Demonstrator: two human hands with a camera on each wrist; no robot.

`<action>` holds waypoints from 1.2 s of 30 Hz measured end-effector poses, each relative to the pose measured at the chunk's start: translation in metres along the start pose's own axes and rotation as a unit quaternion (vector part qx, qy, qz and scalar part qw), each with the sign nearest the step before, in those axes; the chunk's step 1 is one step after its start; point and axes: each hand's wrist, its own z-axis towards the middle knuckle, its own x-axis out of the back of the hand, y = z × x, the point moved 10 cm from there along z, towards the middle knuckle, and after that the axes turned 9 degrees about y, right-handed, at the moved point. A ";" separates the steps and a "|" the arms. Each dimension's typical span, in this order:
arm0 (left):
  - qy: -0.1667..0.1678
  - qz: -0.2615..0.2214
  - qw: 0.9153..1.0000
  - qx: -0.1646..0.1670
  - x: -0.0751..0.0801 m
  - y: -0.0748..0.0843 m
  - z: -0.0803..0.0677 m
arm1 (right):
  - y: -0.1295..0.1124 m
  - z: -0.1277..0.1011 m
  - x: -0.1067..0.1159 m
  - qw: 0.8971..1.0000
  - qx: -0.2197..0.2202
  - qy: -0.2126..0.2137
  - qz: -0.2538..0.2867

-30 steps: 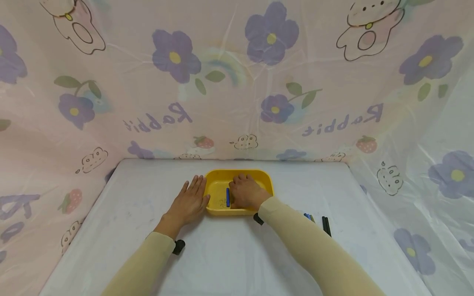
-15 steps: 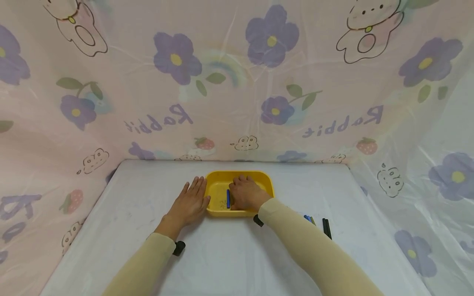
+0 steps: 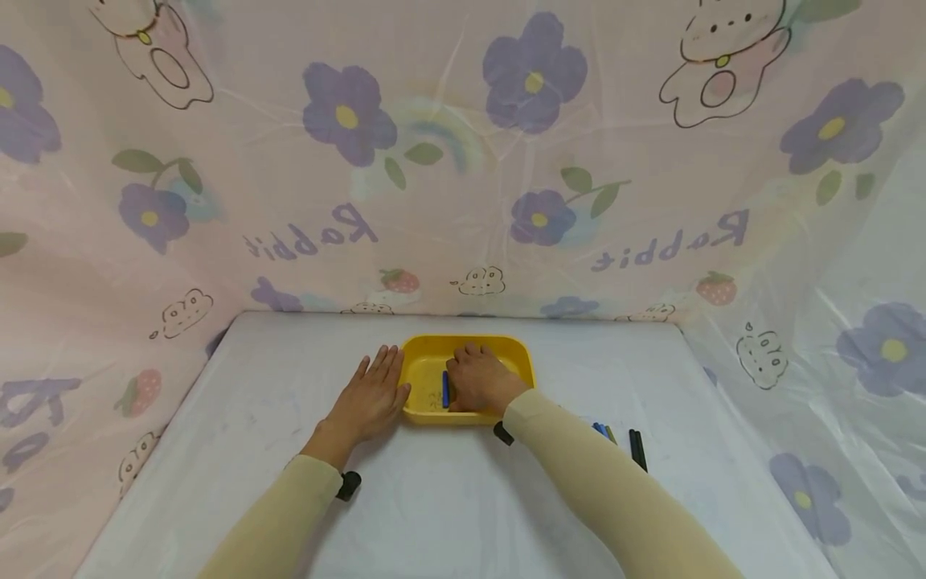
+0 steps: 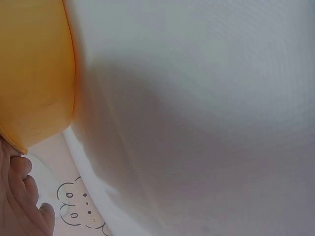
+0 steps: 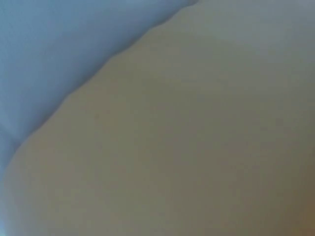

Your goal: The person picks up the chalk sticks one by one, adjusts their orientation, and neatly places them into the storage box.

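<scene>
White-covered table (image 3: 448, 507), smooth, faintly smudged, closed in on three sides by a pale pink plastic sheet (image 3: 448, 201) printed with purple flowers, rabbits, strawberries and "Rabbit" lettering. Left hand (image 3: 370, 398) lies flat on the table, fingers straight and together, thumb edge against the left wall of a yellow tray (image 3: 423, 358). Right hand (image 3: 479, 379) rests inside the tray, fingers curled downward; cannot tell whether it grips anything. Blue crayon (image 3: 444, 388) lies in the tray just left of the right hand. Right of the right forearm, loose crayons (image 3: 637, 446) on the table. Right wrist view is only blur.
</scene>
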 end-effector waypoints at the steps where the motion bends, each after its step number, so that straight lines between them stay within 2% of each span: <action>1: -0.003 -0.001 1.000 0.001 -0.001 0.000 0.000 | 0.000 0.000 0.000 1.000 0.000 -0.002 0.001; 4: -0.011 0.002 1.000 0.004 -0.002 -0.001 0.000 | 0.000 -0.001 0.001 1.000 0.000 0.001 0.004; 11: 0.007 0.002 1.000 -0.002 0.002 0.001 0.001 | -0.001 0.000 0.003 1.000 0.004 0.013 -0.007; 36: -0.007 0.003 1.000 0.005 -0.001 0.000 0.000 | -0.002 -0.001 0.003 1.000 -0.002 0.013 0.000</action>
